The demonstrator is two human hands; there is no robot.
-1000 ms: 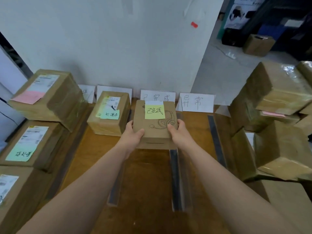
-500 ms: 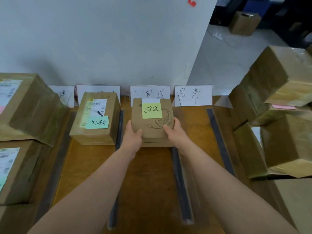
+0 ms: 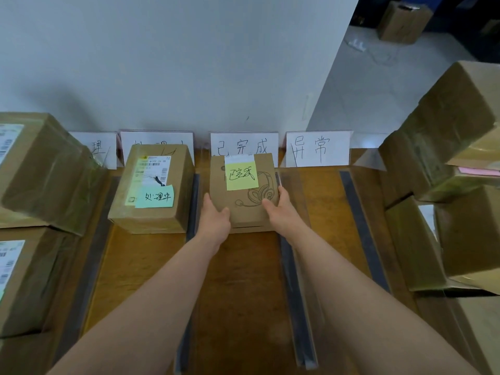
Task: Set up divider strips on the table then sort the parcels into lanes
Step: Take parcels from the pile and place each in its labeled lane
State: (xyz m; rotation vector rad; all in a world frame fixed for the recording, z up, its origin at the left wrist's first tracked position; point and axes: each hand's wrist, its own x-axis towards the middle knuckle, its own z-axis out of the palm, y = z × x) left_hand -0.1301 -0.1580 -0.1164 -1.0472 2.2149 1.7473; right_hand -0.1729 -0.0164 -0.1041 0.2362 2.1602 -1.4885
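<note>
At the far end of the third lane, between two divider strips, both hands (left, right) grip the yellow-noted parcel on the surface, sorting apparently under way; release seems next.

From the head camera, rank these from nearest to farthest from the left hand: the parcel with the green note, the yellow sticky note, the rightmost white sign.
1. yellow sticky note, on the held box, just beyond left hand
2. parcel with the green note, left lane; nearly tied
3. rightmost white sign, against wall

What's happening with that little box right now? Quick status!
Left hand and right hand grip the headset box. Box sits in its lane below the wall sign. Nothing blocking.
</note>
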